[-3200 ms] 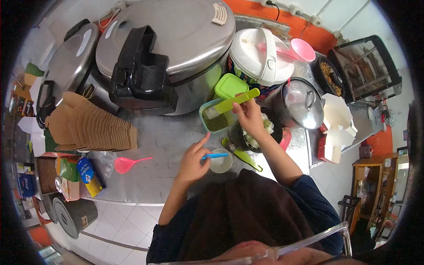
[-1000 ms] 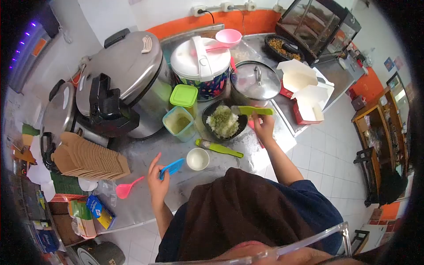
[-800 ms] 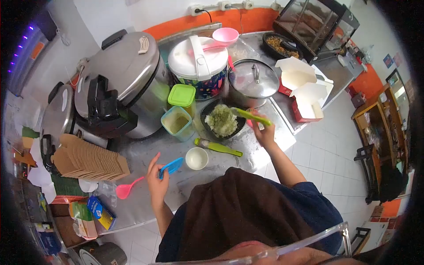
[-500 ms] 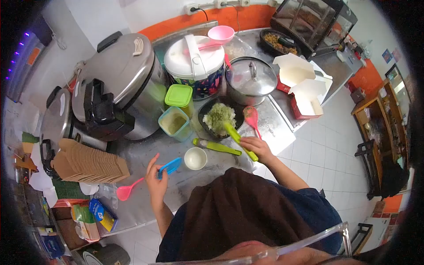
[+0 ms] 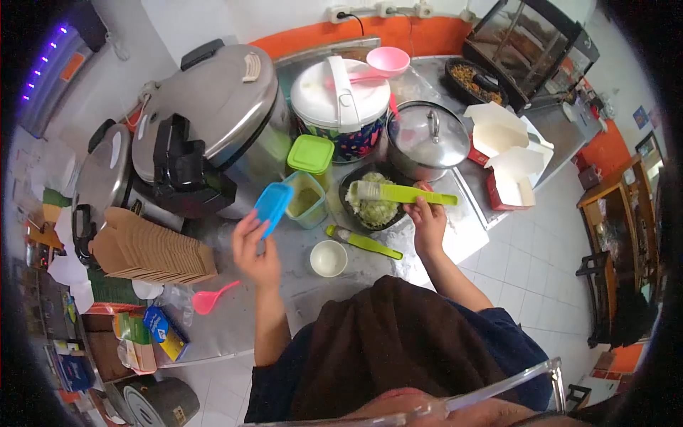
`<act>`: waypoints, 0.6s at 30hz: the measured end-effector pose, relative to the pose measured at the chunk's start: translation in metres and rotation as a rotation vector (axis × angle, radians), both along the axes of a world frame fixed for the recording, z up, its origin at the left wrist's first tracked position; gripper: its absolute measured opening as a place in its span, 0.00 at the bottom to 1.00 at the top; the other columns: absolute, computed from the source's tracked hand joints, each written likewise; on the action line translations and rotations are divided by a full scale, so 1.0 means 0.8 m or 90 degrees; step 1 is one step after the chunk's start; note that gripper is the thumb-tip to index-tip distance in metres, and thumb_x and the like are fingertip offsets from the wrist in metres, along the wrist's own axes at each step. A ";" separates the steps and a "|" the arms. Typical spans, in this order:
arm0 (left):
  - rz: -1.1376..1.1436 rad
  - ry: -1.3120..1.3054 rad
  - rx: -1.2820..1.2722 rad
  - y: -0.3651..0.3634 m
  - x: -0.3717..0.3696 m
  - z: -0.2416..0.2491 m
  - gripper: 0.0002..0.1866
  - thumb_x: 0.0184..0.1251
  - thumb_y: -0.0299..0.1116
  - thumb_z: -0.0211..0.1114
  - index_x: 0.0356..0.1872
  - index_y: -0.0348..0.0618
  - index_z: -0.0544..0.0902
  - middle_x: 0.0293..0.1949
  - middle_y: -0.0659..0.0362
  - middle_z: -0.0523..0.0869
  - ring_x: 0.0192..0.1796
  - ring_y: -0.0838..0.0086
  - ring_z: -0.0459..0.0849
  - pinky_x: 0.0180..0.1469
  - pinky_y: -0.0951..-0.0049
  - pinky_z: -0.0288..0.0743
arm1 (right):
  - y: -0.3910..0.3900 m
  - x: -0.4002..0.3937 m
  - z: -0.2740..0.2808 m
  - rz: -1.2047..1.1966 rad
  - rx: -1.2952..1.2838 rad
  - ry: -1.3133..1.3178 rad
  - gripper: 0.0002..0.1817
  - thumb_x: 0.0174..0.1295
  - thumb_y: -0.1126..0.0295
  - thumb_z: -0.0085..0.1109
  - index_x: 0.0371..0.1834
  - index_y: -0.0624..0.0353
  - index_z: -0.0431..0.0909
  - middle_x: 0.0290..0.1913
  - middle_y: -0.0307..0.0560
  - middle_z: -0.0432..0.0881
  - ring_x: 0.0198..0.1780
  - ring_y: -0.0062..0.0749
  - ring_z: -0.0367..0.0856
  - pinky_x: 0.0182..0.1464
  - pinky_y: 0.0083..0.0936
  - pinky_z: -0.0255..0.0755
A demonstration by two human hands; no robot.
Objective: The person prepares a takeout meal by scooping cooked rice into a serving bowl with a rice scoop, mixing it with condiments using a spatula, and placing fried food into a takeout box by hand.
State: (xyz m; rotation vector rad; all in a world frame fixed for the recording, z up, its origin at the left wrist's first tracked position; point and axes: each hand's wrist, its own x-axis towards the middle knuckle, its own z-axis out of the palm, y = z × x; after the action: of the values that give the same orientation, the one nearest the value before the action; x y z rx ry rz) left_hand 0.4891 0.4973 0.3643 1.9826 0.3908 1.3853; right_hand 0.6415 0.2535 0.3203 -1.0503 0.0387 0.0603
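Metal counter, left grip upright, right grip pinching green utensil

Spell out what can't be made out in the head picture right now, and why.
All in the head view:
Part of the food in the black bowl: hidden by the green tool in the right hand.
Inside of the patterned container: covered by its white lid.
Small print on the blue-and-yellow box: too small.
Base of the bin: cut off at the bottom edge.

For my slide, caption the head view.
Left hand holds blue plastic lid; right hand holds long green plastic spoon above dark bowl.
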 end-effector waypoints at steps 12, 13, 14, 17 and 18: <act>-0.203 0.207 0.164 0.035 0.055 -0.074 0.15 0.39 0.24 0.60 0.34 0.44 0.79 0.48 0.53 0.74 0.49 0.56 0.71 0.53 0.61 0.63 | 0.032 0.020 -0.023 0.065 0.028 0.096 0.16 0.57 0.75 0.49 0.48 0.63 0.62 0.40 0.47 0.73 0.37 0.31 0.76 0.41 0.26 0.74; -0.241 0.223 0.152 0.038 0.054 -0.071 0.15 0.39 0.25 0.61 0.35 0.45 0.79 0.49 0.53 0.73 0.49 0.56 0.70 0.53 0.60 0.62 | 0.042 0.026 -0.022 0.075 0.038 0.092 0.15 0.57 0.75 0.49 0.47 0.63 0.62 0.40 0.47 0.73 0.38 0.32 0.76 0.41 0.26 0.74; -0.241 0.223 0.154 0.040 0.055 -0.071 0.15 0.39 0.25 0.61 0.35 0.45 0.79 0.49 0.53 0.73 0.49 0.56 0.70 0.53 0.60 0.62 | 0.054 0.033 -0.021 0.085 0.048 0.089 0.14 0.57 0.75 0.50 0.46 0.63 0.63 0.39 0.48 0.73 0.40 0.34 0.76 0.42 0.26 0.74; -0.266 0.236 0.201 0.043 0.055 -0.067 0.14 0.38 0.27 0.63 0.32 0.42 0.78 0.50 0.52 0.73 0.49 0.53 0.70 0.54 0.58 0.62 | 0.108 0.047 -0.018 0.114 0.131 0.036 0.14 0.57 0.75 0.51 0.45 0.65 0.63 0.41 0.49 0.73 0.42 0.35 0.75 0.44 0.25 0.72; -0.282 0.235 0.193 0.044 0.059 -0.067 0.13 0.38 0.28 0.63 0.31 0.42 0.78 0.49 0.52 0.73 0.49 0.53 0.70 0.54 0.58 0.62 | 0.126 0.046 -0.013 0.116 0.132 0.028 0.14 0.57 0.75 0.50 0.45 0.65 0.63 0.40 0.49 0.73 0.42 0.34 0.76 0.45 0.26 0.72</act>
State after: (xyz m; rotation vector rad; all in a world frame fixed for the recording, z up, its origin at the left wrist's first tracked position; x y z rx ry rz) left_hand 0.5361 0.5321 0.3104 2.3953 -0.1087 0.8371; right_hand 0.6785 0.3547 0.3102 -0.8422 -0.0222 0.2474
